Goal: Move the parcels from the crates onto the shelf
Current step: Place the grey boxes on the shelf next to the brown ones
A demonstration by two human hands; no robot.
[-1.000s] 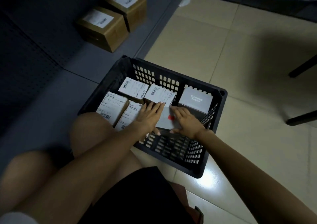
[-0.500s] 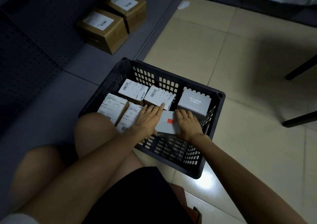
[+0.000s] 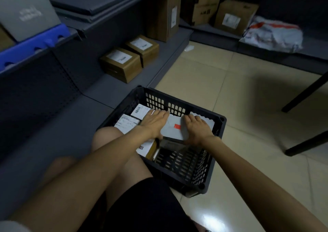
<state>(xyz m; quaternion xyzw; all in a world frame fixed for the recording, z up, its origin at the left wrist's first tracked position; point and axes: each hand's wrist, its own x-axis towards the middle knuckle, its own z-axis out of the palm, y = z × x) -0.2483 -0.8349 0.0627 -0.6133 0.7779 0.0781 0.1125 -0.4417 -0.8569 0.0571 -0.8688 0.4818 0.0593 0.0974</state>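
We crouch over a black crate [image 3: 209,164] on the tiled floor, beside the front edge of a low grey shelf [image 3: 113,89]. Our left hand [image 3: 152,123] lies along the left side of a flat white parcel with a red mark [image 3: 174,128], fingers fairly straight on top and thumb tucked at its near edge. Our right hand [image 3: 196,128] takes the right side, fingers curled over the top. Each grip holds the parcel, which sits raised within the crate, near its far wall. More labelled parcels [image 3: 126,123] lie against the crate's left wall. To do this well, we judge that we should keep the parcel level, lift it straight up past the crate rim, then swing it left to bare shelf space in front of the brown boxes [image 3: 122,65].
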